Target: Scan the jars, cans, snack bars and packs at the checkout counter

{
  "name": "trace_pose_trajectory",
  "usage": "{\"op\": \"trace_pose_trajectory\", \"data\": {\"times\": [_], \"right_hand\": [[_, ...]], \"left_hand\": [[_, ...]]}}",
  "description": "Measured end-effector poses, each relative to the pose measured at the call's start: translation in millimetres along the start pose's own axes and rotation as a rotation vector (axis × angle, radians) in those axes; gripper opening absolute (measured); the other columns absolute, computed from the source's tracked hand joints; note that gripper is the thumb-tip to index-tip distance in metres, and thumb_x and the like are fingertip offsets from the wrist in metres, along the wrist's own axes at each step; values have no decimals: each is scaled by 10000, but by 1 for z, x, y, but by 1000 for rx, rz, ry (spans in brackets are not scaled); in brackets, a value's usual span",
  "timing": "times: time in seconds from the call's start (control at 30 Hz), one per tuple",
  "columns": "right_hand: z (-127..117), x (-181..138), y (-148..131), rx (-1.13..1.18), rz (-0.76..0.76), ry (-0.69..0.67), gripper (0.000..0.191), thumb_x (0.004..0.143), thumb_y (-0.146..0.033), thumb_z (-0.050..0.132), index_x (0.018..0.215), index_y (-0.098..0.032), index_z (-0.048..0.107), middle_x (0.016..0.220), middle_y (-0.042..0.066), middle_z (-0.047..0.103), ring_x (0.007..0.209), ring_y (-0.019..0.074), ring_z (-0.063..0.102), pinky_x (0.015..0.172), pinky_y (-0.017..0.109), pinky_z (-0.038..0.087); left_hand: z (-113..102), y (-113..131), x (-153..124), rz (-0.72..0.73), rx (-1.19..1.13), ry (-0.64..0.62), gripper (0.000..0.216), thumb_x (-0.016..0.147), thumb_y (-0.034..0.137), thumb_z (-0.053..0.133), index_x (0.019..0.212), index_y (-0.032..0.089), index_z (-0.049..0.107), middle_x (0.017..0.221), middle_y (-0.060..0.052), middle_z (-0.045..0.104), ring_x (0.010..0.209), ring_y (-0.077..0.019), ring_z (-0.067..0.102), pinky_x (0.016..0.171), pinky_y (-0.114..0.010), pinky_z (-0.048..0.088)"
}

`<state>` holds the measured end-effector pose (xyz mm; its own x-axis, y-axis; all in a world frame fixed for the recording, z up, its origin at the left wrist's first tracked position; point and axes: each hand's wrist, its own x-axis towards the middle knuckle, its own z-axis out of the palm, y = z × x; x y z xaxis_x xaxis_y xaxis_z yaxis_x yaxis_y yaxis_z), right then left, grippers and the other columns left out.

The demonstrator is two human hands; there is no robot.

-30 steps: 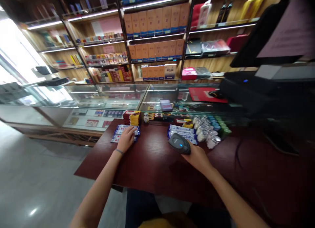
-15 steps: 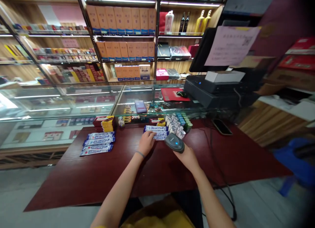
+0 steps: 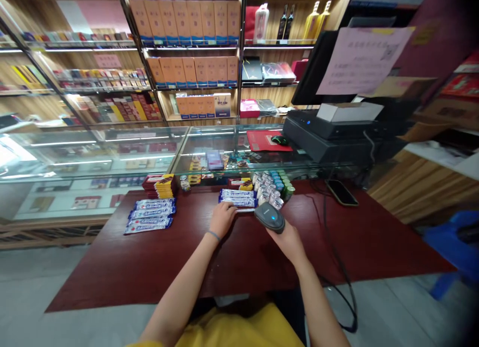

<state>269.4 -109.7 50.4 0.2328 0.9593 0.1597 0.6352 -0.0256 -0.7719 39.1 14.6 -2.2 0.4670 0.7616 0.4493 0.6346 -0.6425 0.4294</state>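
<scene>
My right hand (image 3: 289, 239) is wrapped round the handle of a dark barcode scanner (image 3: 268, 217), which shows a blue light on top. My left hand (image 3: 223, 220) has its fingers closed on the left end of a slim blue-and-white packet (image 3: 245, 210), tilted so that mostly its thin edge shows. The scanner head covers that packet's right end. Just beyond the fingers lies a small stack of matching long packets (image 3: 239, 197). Further left on the table, several more such packets (image 3: 151, 215) are laid out in overlapping rows.
Small cans (image 3: 270, 187) stand in rows behind the scanner. Yellow-and-red boxes (image 3: 163, 186) are stacked at the back left. A phone (image 3: 342, 192) and the scanner's cable (image 3: 327, 237) lie on the right of the dark red table (image 3: 142, 272). A glass counter (image 3: 149, 152) borders its far side.
The packet at my left fingers has come away from the stack toward me and now tilts on edge. The scanner stays in my right hand. The whole view has shifted slightly.
</scene>
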Motion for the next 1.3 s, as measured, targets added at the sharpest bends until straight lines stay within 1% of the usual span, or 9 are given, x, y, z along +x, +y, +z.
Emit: {"op": "trace_pose_trajectory", "data": {"times": [0.1, 0.2, 0.33, 0.43, 0.67, 0.9, 1.0, 1.13, 1.3], "right_hand": [[2, 2, 3, 15, 4, 41, 488, 809, -403, 652, 1265, -231, 620, 1059, 117, 770, 1071, 329, 706, 885, 419, 561], [4, 5, 3, 35, -7, 47, 538, 815, -408, 643, 1323, -248, 568, 1039, 103, 772, 1049, 320, 715, 861, 414, 569], [12, 7, -13, 56, -19, 1, 545, 814, -399, 641, 1331, -274, 518, 991, 70, 775, 1014, 304, 726, 825, 396, 572], [22, 7, -33, 56, -38, -64, 459, 806, -381, 654, 1237, -291, 525, 1011, 50, 770, 982, 296, 734, 789, 366, 569], [51, 10, -54, -6, -84, -148, 448, 802, -328, 641, 1233, -269, 532, 1011, 76, 769, 1005, 315, 724, 802, 374, 549], [56, 11, -50, 0, -63, -107, 358, 801, -354, 640, 1144, -275, 577, 931, 48, 772, 947, 296, 737, 752, 334, 545], [56, 12, -51, -4, -41, -112, 370, 803, -377, 637, 1151, -274, 566, 932, 44, 771, 954, 296, 736, 740, 320, 538], [63, 14, -54, -26, -24, -99, 379, 803, -416, 631, 1151, -285, 561, 921, 46, 771, 948, 307, 736, 698, 313, 526], [83, 14, -61, -6, -67, -107, 402, 805, -440, 613, 1169, -277, 563, 908, 66, 771, 940, 317, 735, 693, 327, 521]], "left_hand": [[-11, 3, 0, -141, -178, 82, 245, 980, 296, 501, 1028, 212, 725, 1061, -102, 720, 1027, -241, 647, 952, -388, 478], [-28, -1, -2, -403, -469, 149, 317, 985, 400, 470, 1085, 209, 701, 944, -77, 743, 884, -222, 694, 836, -342, 529], [-48, -18, -13, -642, -975, 26, 465, 891, 557, 578, 1132, 172, 675, 917, -68, 746, 685, -185, 692, 627, -298, 553], [-54, -30, -25, -706, -1114, 39, 531, 819, 586, 662, 1129, 155, 679, 925, -71, 747, 659, -162, 685, 604, -278, 556], [-50, -30, -33, -708, -1067, 56, 533, 821, 589, 652, 1111, 144, 696, 793, -48, 728, 644, -165, 678, 588, -275, 567], [-48, -29, -32, -694, -1110, 64, 557, 794, 603, 672, 1102, 139, 691, 822, -56, 721, 668, -178, 689, 595, -291, 576], [-51, -31, -30, -677, -1117, 99, 567, 804, 587, 672, 1158, 143, 666, 947, -87, 733, 742, -199, 717, 657, -313, 584], [-81, -43, -27, -547, -861, 204, 458, 855, 462, 666, 1208, 170, 650, 1099, -108, 723, 895, -213, 719, 799, -333, 573], [-153, -83, -44, -382, -199, 252, 302, 929, 307, 594, 1209, 216, 664, 1193, -91, 706, 1032, -222, 675, 949, -374, 522]]}}
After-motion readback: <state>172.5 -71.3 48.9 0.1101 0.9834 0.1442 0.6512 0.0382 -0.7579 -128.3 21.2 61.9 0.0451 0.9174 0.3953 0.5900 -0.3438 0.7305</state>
